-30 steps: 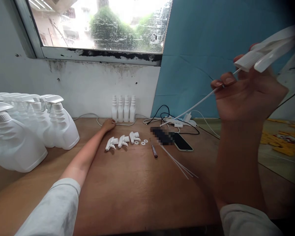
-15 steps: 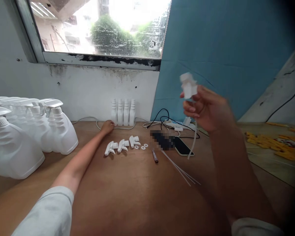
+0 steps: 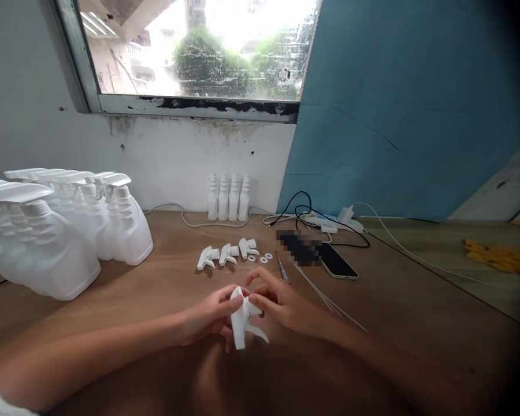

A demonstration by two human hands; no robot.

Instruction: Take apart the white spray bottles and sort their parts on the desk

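Observation:
Low over the front of the table, both my hands meet on one white trigger spray head (image 3: 239, 325). My left hand (image 3: 210, 316) grips its body from the left, thumb on the near side. From the right, my right hand (image 3: 282, 301) pinches at the neck end with thumb and curled fingers, which partly cover it. The trigger lever points down to the right. No tube shows on this spray head. Beyond the hands lie three more spray heads (image 3: 229, 254) in a row, with three white washers (image 3: 263, 260) beside them.
Large white spray bottles (image 3: 75, 254) stand at left. Several small white bottles (image 3: 234, 199) are lined up against the wall. Right of the hands lie thin white tubes (image 3: 318, 292), a pen (image 3: 282, 268), a phone (image 3: 338, 261) and a power strip with cables (image 3: 314, 221).
My right hand has come down from its raised position with a spray head. My left hand has drawn back from the small bottles and now holds the spray head too.

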